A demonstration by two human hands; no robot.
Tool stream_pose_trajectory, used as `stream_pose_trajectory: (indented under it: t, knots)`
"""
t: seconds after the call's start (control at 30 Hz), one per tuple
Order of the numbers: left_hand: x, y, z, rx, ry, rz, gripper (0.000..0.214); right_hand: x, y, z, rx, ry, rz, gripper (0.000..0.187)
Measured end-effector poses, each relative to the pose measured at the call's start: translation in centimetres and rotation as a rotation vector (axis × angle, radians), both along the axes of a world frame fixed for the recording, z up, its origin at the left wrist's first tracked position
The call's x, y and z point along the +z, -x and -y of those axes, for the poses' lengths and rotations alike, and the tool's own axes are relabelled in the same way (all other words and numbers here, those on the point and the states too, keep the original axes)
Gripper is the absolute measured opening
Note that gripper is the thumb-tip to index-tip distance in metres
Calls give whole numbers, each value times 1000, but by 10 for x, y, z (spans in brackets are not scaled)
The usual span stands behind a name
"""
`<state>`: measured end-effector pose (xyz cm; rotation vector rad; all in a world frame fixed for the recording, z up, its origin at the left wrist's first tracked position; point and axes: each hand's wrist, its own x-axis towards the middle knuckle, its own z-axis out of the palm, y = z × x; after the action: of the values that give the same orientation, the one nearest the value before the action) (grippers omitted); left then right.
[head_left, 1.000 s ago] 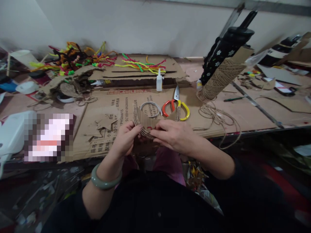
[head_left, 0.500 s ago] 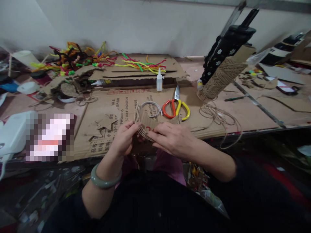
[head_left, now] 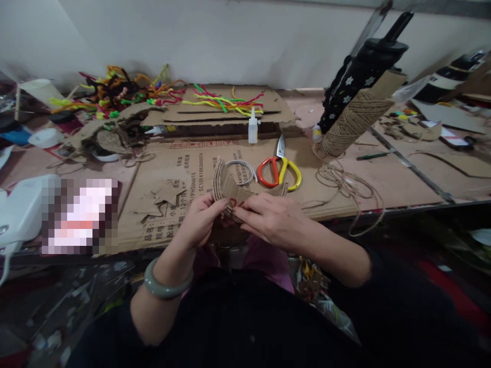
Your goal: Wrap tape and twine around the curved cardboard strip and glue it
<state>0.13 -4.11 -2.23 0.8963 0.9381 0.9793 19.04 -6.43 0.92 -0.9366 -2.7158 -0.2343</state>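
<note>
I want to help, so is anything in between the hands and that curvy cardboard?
No, nothing visible is. The left hand pinches the curved cardboard piece, and the right hand has its fingers on it too. The scissors and pale ring lie beyond it, not in between.

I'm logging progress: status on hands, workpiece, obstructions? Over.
Left hand, right hand: both holding curved cardboard piece. Scissors close beyond it; nothing apparently blocking hands.
</note>
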Motion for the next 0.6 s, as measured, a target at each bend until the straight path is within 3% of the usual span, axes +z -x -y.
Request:
stream_pose_trajectory:
  t: [0.33, 0.6]
  knots:
    - [2, 1, -2, 14, 18, -2, 21, -2, -1, 3, 32, -48, -36, 22]
    - [1, 0, 1, 38, 10, 106, 24, -5, 8, 3, -49, -36, -127, 23]
